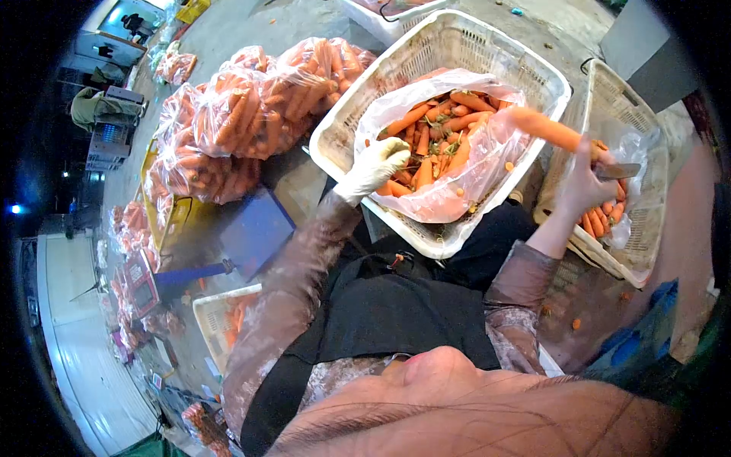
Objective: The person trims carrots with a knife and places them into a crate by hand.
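My left hand [378,165], in a whitish glove, is at the left rim of a clear plastic bag [499,164] full of carrots [426,145]. Its fingers are curled closed; whatever they hold is hidden. The bag sits inside a white plastic crate [339,133] in front of me. Raised to the right of that crate, my bare right hand [580,186] is closed around a knife [620,171], whose short blade points right. A long carrot [550,129], blurred at its far end, extends up and left from the same hand.
Filled carrot bags [251,107] are piled at the left beside a blue platform scale [259,228]. A second crate [640,137] on the right holds carrots and plastic. Another crate [217,312] stands lower left. Carrot bits lie on the floor, and a grey pillar [647,49] rises upper right.
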Action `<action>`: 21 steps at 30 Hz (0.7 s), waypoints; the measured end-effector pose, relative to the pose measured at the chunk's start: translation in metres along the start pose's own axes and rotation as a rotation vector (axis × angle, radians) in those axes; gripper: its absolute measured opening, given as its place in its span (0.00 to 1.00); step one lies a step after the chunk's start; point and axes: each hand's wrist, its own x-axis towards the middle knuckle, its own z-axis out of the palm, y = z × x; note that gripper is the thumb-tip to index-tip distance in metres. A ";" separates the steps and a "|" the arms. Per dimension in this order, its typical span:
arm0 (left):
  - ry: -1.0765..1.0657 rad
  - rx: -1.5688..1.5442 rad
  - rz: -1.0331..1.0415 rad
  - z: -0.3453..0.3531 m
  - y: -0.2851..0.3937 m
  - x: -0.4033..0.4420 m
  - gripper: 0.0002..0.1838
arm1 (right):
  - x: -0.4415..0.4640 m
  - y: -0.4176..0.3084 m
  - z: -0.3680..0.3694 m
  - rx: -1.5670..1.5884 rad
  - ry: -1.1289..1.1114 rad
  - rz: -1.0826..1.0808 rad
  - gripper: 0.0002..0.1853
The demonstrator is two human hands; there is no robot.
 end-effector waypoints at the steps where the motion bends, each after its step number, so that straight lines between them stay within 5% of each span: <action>1: -0.107 0.479 0.057 -0.006 -0.010 0.007 0.18 | 0.010 -0.007 -0.009 -0.310 0.010 -0.113 0.14; 3: -0.272 1.231 0.112 -0.008 -0.019 0.009 0.20 | 0.015 -0.003 -0.017 -0.639 0.023 -0.213 0.14; 4: -0.388 1.518 -0.088 -0.005 -0.010 0.002 0.24 | 0.018 0.003 -0.013 -0.572 -0.038 -0.093 0.15; 7: -0.443 1.681 -0.210 -0.008 -0.018 0.003 0.24 | 0.003 0.009 0.005 -0.452 -0.166 0.065 0.15; 12: -0.117 1.428 0.183 -0.029 -0.052 -0.019 0.20 | -0.044 0.004 0.034 -0.306 -0.589 0.263 0.18; 14: -0.121 1.414 0.176 -0.027 -0.040 -0.026 0.21 | -0.055 -0.005 0.040 -0.299 -0.572 0.208 0.16; 16: -0.092 1.057 0.173 -0.044 -0.047 -0.029 0.22 | -0.059 -0.013 0.041 0.164 -0.693 0.411 0.13; 18: -0.046 0.616 0.121 -0.040 -0.039 -0.035 0.22 | -0.055 -0.031 0.036 0.307 -0.724 0.699 0.12; 19: 0.024 0.167 0.027 -0.036 -0.047 -0.038 0.23 | -0.053 -0.032 0.035 0.577 -0.724 0.834 0.12; 21: 0.039 0.092 0.001 -0.029 -0.014 -0.041 0.26 | -0.049 -0.037 0.048 0.986 -0.583 0.953 0.09</action>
